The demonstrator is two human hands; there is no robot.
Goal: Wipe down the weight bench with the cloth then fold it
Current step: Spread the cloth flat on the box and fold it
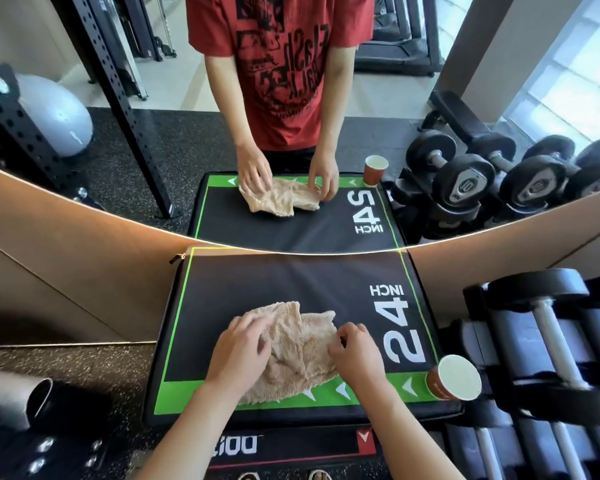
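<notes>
- Cloth [298,355]: beige, crumpled, lying on the black-and-green counter [222,292], near its front edge.
- Left hand [238,351]: fingers curled, grasping the cloth's left side.
- Right hand [355,353]: pinching the cloth's right edge.
- Paper cup [452,377]: front right corner.

A large wall mirror [84,188] fills the upper half of the view, its lower edge running along a tan wall panel [84,289]. The floor [66,362] is dark speckled rubber. To the right stands a rack of black dumbbells [548,348], doubled in the reflection. The mirror also shows a black perforated rack upright [125,109], a grey exercise ball [59,116], what may be a treadmill [395,60] further back, and bright daylight from windows [568,81] on the right.
</notes>
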